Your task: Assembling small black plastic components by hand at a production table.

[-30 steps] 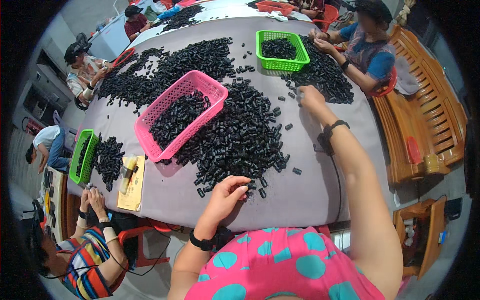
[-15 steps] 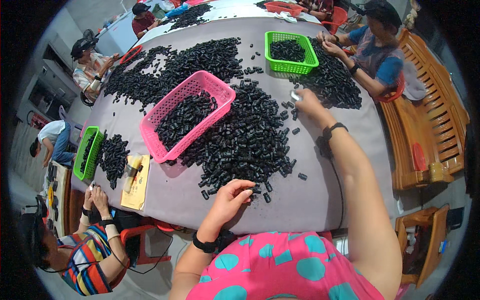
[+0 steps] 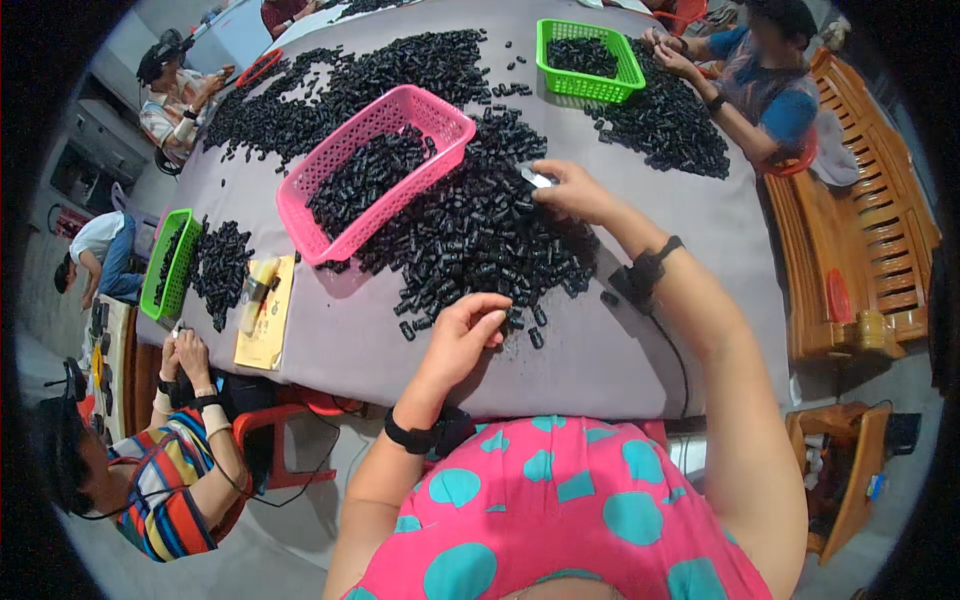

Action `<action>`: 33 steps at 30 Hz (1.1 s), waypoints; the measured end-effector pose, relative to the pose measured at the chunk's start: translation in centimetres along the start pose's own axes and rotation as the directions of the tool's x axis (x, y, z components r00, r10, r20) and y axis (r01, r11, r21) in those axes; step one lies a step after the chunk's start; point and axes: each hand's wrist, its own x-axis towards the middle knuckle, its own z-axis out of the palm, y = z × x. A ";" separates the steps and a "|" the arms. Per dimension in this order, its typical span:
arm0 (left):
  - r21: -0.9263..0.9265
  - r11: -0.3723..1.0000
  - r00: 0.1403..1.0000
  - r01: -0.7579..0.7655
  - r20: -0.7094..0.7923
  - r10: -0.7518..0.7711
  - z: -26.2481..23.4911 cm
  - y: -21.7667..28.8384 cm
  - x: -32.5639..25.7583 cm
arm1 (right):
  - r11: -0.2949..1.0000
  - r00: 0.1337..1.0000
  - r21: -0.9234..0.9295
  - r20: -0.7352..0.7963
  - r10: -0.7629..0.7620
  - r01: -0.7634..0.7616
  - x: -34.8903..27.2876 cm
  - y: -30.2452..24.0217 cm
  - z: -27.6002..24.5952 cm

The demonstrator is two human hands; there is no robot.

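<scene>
A large heap of short black cylindrical pieces lies on the table in front of me. At its right edge my right hand grips a small silvery tool, its exact kind unclear. My left hand rests at the heap's near edge, fingers curled and thumb against them; whatever they may hold is hidden. Two loose pieces lie just beside its fingertips. Partly on the heap, a pink perforated basket holds more of the black pieces.
Green baskets with black pieces stand at far right and left. A yellow packet lies left on the grey tablecloth. Other people sit around the table. A cable runs from my right wrist; a wooden bench stands right.
My right hand has moved left with the tool, to the heap's edge. Loose pieces on that side now lie closer against the heap. My left hand stays near the front edge. The view has shifted.
</scene>
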 end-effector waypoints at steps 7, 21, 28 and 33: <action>-0.070 0.997 1.000 -0.022 -0.024 0.021 -0.2 0.5 -1.7 | 0.953 0.971 -0.189 0.027 -0.236 0.237 -5.8 -5.5 0.7; -0.099 0.995 1.000 -0.025 -0.014 0.024 -0.6 -0.3 -1.8 | 0.984 0.988 -0.132 -0.111 0.103 -0.117 -4.1 0.5 -0.2; -0.181 0.983 0.999 -0.019 -0.036 0.012 -1.1 -0.6 -1.4 | 0.988 0.988 0.011 0.022 -0.154 0.153 -6.9 -5.4 1.1; -0.188 0.982 1.000 -0.006 -0.015 0.003 -1.3 -0.2 -1.5 | 0.993 0.996 -0.076 -0.011 0.089 -0.090 -13.4 -3.9 -1.6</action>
